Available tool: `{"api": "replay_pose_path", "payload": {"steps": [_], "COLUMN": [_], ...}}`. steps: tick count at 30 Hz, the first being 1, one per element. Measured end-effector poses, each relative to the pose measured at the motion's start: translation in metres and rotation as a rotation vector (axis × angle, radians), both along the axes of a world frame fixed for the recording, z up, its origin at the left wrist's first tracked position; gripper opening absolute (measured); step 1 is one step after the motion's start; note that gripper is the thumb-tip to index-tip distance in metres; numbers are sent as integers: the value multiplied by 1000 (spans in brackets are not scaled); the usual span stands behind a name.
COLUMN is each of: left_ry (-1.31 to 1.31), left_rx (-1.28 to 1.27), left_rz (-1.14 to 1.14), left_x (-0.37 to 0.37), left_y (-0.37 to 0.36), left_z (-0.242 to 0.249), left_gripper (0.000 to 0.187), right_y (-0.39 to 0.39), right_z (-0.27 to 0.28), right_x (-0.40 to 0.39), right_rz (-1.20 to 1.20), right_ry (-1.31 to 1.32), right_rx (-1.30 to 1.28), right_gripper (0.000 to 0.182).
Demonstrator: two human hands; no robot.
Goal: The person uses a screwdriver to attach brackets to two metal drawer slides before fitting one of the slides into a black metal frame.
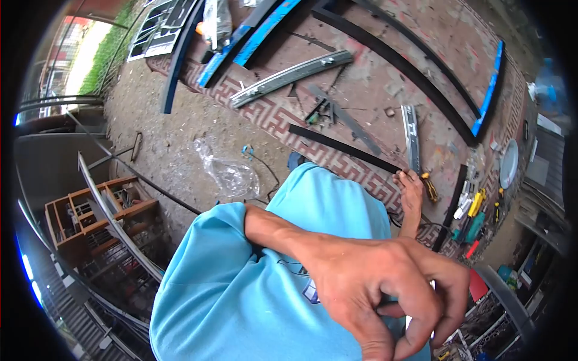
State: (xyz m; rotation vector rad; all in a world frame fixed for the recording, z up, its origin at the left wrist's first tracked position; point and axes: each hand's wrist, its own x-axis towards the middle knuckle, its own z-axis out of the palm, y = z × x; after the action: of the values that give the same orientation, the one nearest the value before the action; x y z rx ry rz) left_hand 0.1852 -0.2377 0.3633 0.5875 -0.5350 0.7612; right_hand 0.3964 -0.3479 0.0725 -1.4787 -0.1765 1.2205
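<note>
My left hand (385, 289) is large in the foreground at the lower right, its arm reaching across from the light blue sleeve at the left. Its fingers are curled together, and whatever lies between them is hidden. Further off, my right hand (412, 194) has its fingertips closed on the right end of a narrow black strip (343, 146), which lies slantwise over the patterned mat. Just above that hand is a short silver metal rail (411, 135). A yellow-and-black tool (429, 187) lies close to its right side.
Black and blue frame pieces (391, 48) lie on the patterned mat (271, 117). A longer grey rail (292, 78) and a square tool (343, 117) are there too. Hand tools (475, 207) sit at the right, clear plastic (232, 174) on the ground, and a wooden rack (96, 207) at the left.
</note>
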Motion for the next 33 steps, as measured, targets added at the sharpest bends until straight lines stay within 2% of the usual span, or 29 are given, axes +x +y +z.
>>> {"api": "replay_pose_path", "payload": {"steps": [2, 3, 4, 5, 6, 7, 8, 9, 11, 12, 15, 16, 18, 19, 20, 22, 24, 25, 26, 27, 28, 29, 30, 31, 32, 33], "left_ry": [143, 227, 429, 695, 890, 1108, 1227, 1271, 1249, 1247, 1161, 1089, 1096, 1174, 1256, 1342, 1461, 1357, 1449, 1467, 1467, 1428, 1298, 1247, 1200, 1102], "left_rx": [252, 240, 195, 30, -145, -307, -369, -453, -666, -740, -923, -935, -1000, -954, -910, -742, -370, -374, -219, 37, 296, 226, 248, 130, -87, -206], "left_rz": [-49, 81, 213, 170, 200, 222, 329, 361, 148, 67, -25, -45, 23, 93, 158, 204, 424, 372, 362, 528, 679, 682, 845, 736, 751, 769], "left_x": [-21, -21, -24, -30, -35, -39, -42, -47, -62, -65, -69, -72, -76, -77, -79, -81, -73, -70, -62, -55, -48, -38, -37, -39, -31, -25], "left_y": [47, 62, 72, 85, 100, 115, 129, 137, 149, 155, 175, 183, 207, 216, 225, 238, 240, 244, 244, 245, 242, 235, 245, 257, 263, 274], "left_z": [-4, -15, -34, -57, -79, -112, -145, -189, -234, -237, -253, -276, -280, -282, -269, -268, -271, -247, -242, -242, -244, -255, -242, -230, -230, -234], "left_gripper": [19, 20, 20, 20, 24, 31, 38, 43, 50, 49, 44, 42, 39, 38, 37, 38, 42, 44, 42, 42, 41, 38, 38, 39, 42, 44], "right_y": [27, 42, 57, 75, 91, 113, 132, 148, 181, 195, 235, 243, 259, 267, 273, 283, 286, 282, 278, 298, 313, 320, 332, 345, 353, 363], "right_z": [20, 28, 32, 41, 48, 64, 85, 88, 92, 94, 99, 96, 94, 92, 86, 76, 40, -2, -35, 10, 6, 1, 11, 43, 41, 41], "right_x": [-22, -33, -42, -54, -74, -87, -102, -115, -140, -152, -187, -196, -205, -206, -203, -197, -183, -167, -153, -166, -166, -166, -163, -158, -152, -151], "right_rz": [48, 81, 77, 74, 46, 60, 82, 98, 156, 203, 440, 487, 449, 403, 376, 205, -28, 33, 96, -212, -139, -95, -93, -281, -258, -326], "right_ry": [6, -6, -20, -34, -220, -283, -349, -399, -507, -563, -946, -1019, -1029, -1034, -1001, -577, 156, 694, 1225, 807, 850, 880, 928, 847, 661, 793], "right_rx": [-56, -115, -70, -24, 146, 40, 86, 139, 171, 150, 182, 190, 214, 228, 176, 6, 80, 319, 567, 39, 227, 412, 486, 128, 162, 229], "right_gripper": [21, 22, 22, 23, 22, 19, 17, 17, 15, 15, 19, 19, 20, 20, 19, 21, 37, 36, 36, 31, 31, 31, 31, 30, 29, 28]}}
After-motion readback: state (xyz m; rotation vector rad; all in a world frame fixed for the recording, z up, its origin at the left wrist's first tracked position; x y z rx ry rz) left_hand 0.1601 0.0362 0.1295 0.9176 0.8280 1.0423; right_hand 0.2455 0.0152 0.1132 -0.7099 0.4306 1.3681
